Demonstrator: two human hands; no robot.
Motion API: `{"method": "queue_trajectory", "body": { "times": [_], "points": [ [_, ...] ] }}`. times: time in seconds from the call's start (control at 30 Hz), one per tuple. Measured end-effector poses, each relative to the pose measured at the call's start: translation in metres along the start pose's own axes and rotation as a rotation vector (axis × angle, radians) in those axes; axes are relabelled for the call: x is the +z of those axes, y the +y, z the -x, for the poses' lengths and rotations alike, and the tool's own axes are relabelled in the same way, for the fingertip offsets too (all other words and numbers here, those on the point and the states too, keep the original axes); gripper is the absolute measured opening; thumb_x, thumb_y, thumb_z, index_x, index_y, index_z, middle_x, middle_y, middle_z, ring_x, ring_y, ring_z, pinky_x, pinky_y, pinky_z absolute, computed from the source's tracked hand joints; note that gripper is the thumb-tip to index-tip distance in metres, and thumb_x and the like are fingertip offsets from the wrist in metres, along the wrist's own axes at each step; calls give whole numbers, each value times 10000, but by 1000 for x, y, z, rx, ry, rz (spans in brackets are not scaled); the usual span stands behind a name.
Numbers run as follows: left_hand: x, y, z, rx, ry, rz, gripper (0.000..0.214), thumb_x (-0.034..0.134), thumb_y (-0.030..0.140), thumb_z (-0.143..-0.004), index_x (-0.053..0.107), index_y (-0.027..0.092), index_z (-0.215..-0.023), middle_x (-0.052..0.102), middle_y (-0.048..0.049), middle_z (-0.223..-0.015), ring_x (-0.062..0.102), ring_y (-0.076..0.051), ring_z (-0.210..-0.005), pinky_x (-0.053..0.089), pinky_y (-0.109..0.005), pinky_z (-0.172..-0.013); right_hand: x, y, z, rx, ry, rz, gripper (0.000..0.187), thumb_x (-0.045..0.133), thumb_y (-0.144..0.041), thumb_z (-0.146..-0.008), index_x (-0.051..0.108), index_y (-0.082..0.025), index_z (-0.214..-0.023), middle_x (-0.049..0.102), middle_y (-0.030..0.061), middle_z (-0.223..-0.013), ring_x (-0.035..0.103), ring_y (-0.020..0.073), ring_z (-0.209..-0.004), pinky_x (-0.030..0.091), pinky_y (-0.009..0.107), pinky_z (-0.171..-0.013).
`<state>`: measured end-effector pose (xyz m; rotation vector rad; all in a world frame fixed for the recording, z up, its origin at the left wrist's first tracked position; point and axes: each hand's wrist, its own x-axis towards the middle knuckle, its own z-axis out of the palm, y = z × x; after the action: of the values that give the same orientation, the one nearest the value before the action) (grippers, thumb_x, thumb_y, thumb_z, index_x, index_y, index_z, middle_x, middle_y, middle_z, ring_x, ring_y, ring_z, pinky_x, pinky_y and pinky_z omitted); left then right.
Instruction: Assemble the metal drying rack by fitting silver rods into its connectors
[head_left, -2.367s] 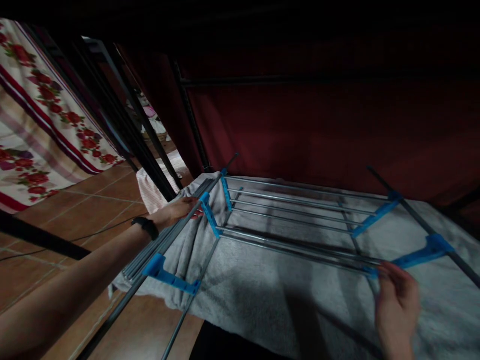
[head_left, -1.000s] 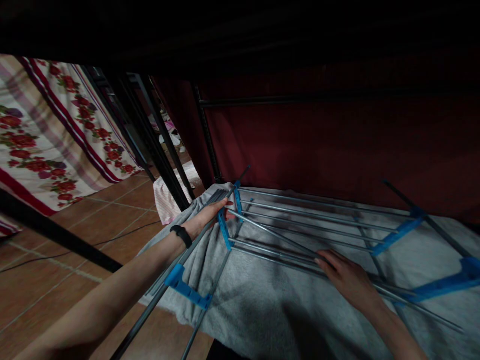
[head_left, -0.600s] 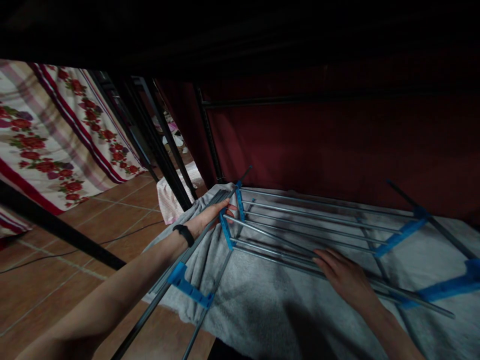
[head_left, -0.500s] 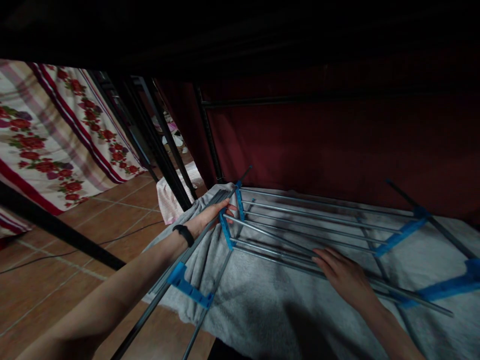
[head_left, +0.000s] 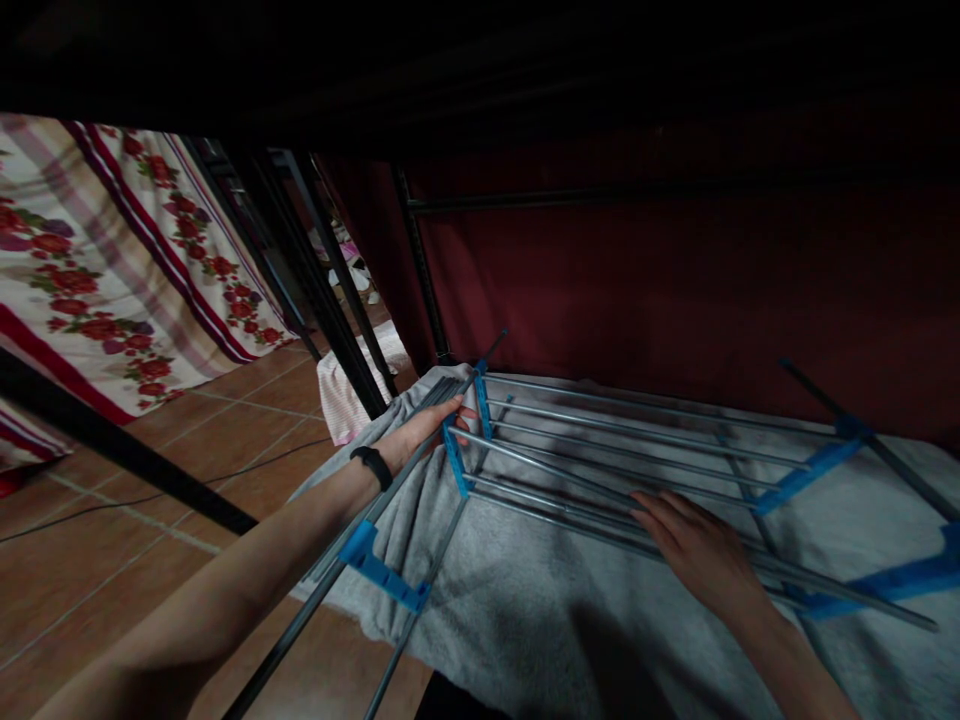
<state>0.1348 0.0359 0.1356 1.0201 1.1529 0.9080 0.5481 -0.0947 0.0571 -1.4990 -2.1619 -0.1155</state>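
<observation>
A rack of grey metal tubes with blue plastic brackets, its uprights tilted, lies on a grey blanket. My left hand, with a black band at the wrist, is closed around the upper end of a blue bracket at the rack's left side; some fingers are hidden behind it. My right hand is closed on a loose-looking metal tube, whose left end meets that bracket. The tube's far end sticks out to the right, above another blue bracket. Nearer me, a third blue bracket joins two grey poles.
A bundle of thin tubes lies on the blanket beside my left hand. Black metal posts stand at the left, with a dark overhead surface. Behind the rack hangs a dark red cloth. A cable crosses the tiled floor.
The tube in my right hand has shifted slightly to the right, its far end reaching further out. My left hand keeps its place on the bracket. The view has turned a little.
</observation>
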Motion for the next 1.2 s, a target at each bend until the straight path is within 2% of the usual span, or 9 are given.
{"method": "queue_trajectory", "body": {
  "times": [0.13, 0.27, 0.4, 0.57, 0.7, 0.87, 1.0, 1.13, 1.2],
  "points": [
    [2, 1, 2, 1, -14, 5, 379, 706, 554, -833, 721, 181, -899, 642, -42, -690, 620, -174, -562, 535, -304, -565, -4, 0, -6, -14, 11, 23, 363, 417, -426, -1013, 694, -318, -1221, 739, 40, -1111, 715, 215, -946, 568, 328, -753],
    [3, 7, 2, -40, -8, -31, 293, 829, 395, -753, 728, 155, -886, 665, -41, -698, 649, -167, -560, 542, -273, -543, -8, 4, -14, -39, 39, -2, 363, 423, -410, -1014, 701, -309, -1224, 739, 49, -1093, 709, 213, -934, 565, 330, -775],
    [5, 23, 6, -169, -32, -55, 278, 896, 186, -638, 732, 139, -858, 715, -46, -734, 688, -164, -589, 571, -234, -559, -8, 6, -21, -46, 56, 7, 350, 425, -389, -1023, 700, -315, -1226, 732, 50, -1108, 700, 216, -943, 555, 338, -785],
    [4, 35, 9, -340, -66, -76, 329, 915, 120, -568, 732, 183, -834, 737, -38, -704, 697, -188, -567, 545, -215, -461, -13, -3, -27, -59, 44, 49, 325, 428, -331, -1039, 696, -276, -1214, 727, 59, -1047, 676, 224, -955, 529, 368, -849],
    [-10, 31, -9, -386, -37, -141, 357, 926, 159, -559, 727, 229, -847, 756, -25, -718, 726, -233, -642, 624, -335, -611, -17, -10, -34, -10, 57, 65, 292, 454, -309, -1033, 698, -274, -1191, 717, 53, -1031, 650, 217, -947, 503, 373, -876],
    [-23, 22, -25, -353, 11, -205, 429, 946, 308, -560, 737, 293, -934, 780, -31, -784, 744, -245, -785, 608, -369, -766, -27, -15, -36, 16, 11, 69, 277, 472, -309, -1029, 688, -258, -1196, 696, 52, -987, 625, 210, -956, 473, 353, -877],
    [-13, 22, -13, -217, 40, -306, 510, 926, 437, -575, 715, 320, -1025, 785, -3, -834, 748, -253, -883, 607, -369, -805, -33, -14, -39, -9, -6, 84, 274, 483, -305, -1027, 675, -251, -1215, 691, 53, -999, 616, 203, -951, 461, 341, -871],
    [2, 23, 0, -153, 70, -411, 884, 910, 569, -523, 616, 208, -1275, 765, -91, -951, 743, -290, -967, 632, -364, -792, -37, -11, -43, -39, -3, 94, 259, 492, -309, -1026, 675, -256, -1202, 693, 47, -1005, 615, 203, -953, 462, 335, -861],
    [3, 23, 1, -70, 82, -525, 989, 813, 680, -607, 515, 186, -1410, 741, -136, -1078, 737, -304, -991, 635, -404, -815, -38, -10, -45, -44, 0, 96, 249, 493, -311, -1027, 678, -268, -1187, 694, 43, -1001, 616, 198, -947, 463, 327, -856]
  ]
}}
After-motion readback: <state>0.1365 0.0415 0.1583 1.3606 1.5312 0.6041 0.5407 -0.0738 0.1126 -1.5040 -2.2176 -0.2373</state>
